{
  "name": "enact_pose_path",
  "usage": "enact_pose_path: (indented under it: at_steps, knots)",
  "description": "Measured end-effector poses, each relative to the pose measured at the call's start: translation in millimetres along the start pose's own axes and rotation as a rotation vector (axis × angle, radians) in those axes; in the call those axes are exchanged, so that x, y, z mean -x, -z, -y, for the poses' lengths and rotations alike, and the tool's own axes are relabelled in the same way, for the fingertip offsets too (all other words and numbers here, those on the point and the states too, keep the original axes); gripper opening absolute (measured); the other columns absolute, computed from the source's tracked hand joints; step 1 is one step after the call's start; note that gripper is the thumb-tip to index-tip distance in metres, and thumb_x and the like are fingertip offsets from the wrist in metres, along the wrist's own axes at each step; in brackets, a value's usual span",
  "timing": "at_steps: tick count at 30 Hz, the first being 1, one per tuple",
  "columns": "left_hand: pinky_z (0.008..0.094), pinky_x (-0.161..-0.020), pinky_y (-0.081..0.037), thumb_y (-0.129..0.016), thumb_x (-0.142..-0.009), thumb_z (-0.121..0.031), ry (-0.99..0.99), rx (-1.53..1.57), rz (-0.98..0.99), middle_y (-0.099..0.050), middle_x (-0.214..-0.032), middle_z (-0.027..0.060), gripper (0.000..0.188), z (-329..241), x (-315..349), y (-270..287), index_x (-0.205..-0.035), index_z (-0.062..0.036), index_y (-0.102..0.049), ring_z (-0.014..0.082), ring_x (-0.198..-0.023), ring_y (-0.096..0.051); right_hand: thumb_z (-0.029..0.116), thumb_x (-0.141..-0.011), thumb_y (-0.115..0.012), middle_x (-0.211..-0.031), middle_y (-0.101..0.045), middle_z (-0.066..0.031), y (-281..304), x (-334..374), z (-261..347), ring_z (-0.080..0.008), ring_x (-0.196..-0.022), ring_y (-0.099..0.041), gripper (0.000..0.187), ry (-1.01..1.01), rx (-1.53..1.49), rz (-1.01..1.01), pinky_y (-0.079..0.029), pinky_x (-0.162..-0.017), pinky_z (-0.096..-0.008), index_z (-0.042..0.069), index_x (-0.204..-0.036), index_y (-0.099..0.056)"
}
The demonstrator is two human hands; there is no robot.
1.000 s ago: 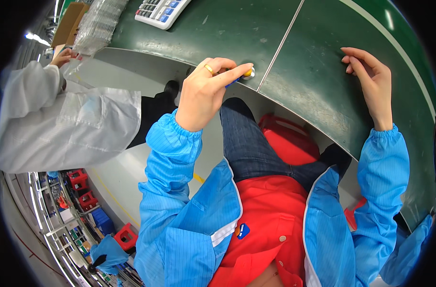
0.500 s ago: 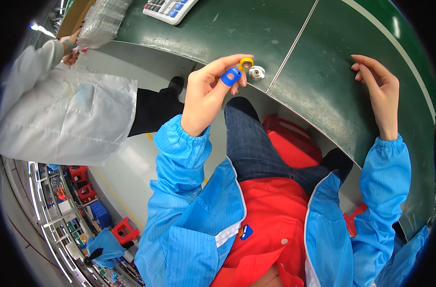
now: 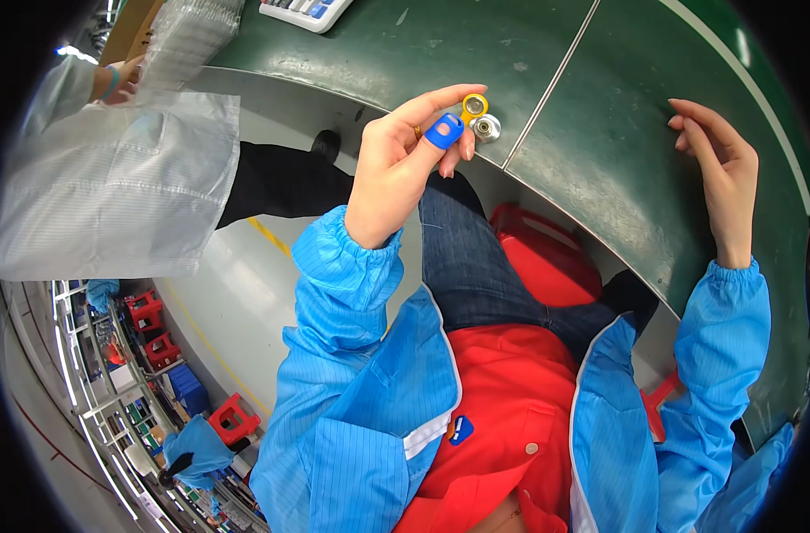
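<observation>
From the head view, my left hand (image 3: 396, 169) was raised over the edge of the green table (image 3: 600, 151), fingers pinched shut on a cluster of small tags: a blue tag (image 3: 443, 131), a yellow one (image 3: 473, 107) and a silver disc (image 3: 486, 128) (keys of some kind, I judged). My right hand (image 3: 720, 182) lay loosely open, fingertips on the table, holding nothing. The tags were picked up but not yet set anywhere. How they joined was too small to tell; a calculator (image 3: 303, 11) was cut off at the top.
</observation>
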State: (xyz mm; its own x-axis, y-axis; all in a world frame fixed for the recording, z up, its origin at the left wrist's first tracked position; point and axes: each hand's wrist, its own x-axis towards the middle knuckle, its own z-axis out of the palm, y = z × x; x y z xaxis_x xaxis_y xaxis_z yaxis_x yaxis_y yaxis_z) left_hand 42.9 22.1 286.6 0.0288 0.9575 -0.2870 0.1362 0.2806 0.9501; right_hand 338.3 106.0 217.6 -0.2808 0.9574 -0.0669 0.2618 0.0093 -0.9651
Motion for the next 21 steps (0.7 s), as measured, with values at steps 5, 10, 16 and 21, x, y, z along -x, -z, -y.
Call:
enact_pose_path:
  at_steps: [5, 10, 16, 21]
  knots:
    - [0.0185, -0.057, -0.036, -0.046, -0.092, -0.009, 0.011, -0.007, -0.003, -0.056, -0.074, 0.0049, 0.034, -1.1, -1.1, -0.8, -0.124, 0.0033, -0.05, 0.0064, -0.06, -0.042, 0.009, -0.089, -0.052, -0.092, -0.063, -0.0046, 3.0, -0.7, -2.9, -0.0082, -0.078, -0.053, 0.024, -0.01, 0.03, 0.045, -0.044, -0.074, -0.0209, 0.0, -0.109, -0.063]
    - [0.0185, -0.057, -0.037, -0.046, -0.093, -0.01, 0.008, -0.013, 0.002, -0.055, -0.073, 0.0044, 0.034, 0.5, -1.2, -0.4, -0.123, 0.0033, -0.051, 0.0063, -0.059, -0.042, 0.006, -0.088, -0.051, -0.086, -0.064, -0.0062, 0.0, -0.2, 0.3, -0.0085, -0.073, -0.055, 0.022, 0.011, 0.026, -0.002, -0.046, -0.073, -0.0208, 0.0, -0.103, -0.065]
    - [0.0188, -0.057, -0.037, -0.046, -0.094, -0.011, 0.0, -0.05, -0.025, -0.055, -0.076, 0.0049, 0.033, 2.1, -0.1, -0.4, -0.123, 0.0031, -0.052, 0.0063, -0.06, -0.042, 0.008, -0.089, -0.052, -0.092, -0.063, -0.0042, 3.3, -0.5, -4.9, -0.0078, -0.078, -0.053, 0.024, 0.003, 0.046, 0.04, -0.043, -0.074, -0.0207, 0.0, -0.109, -0.063]
    - [0.019, -0.058, -0.041, -0.053, -0.09, -0.007, -0.112, -0.211, -0.154, -0.059, -0.081, 0.0063, 0.028, 8.3, 4.1, -0.4, -0.117, 0.0006, -0.057, 0.0075, -0.064, -0.049, 0.008, -0.09, -0.052, -0.092, -0.063, -0.0041, 2.8, -0.3, -5.4, -0.0076, -0.077, -0.053, 0.024, 0.004, 0.044, 0.039, -0.044, -0.074, -0.0206, 0.0, -0.11, -0.063]
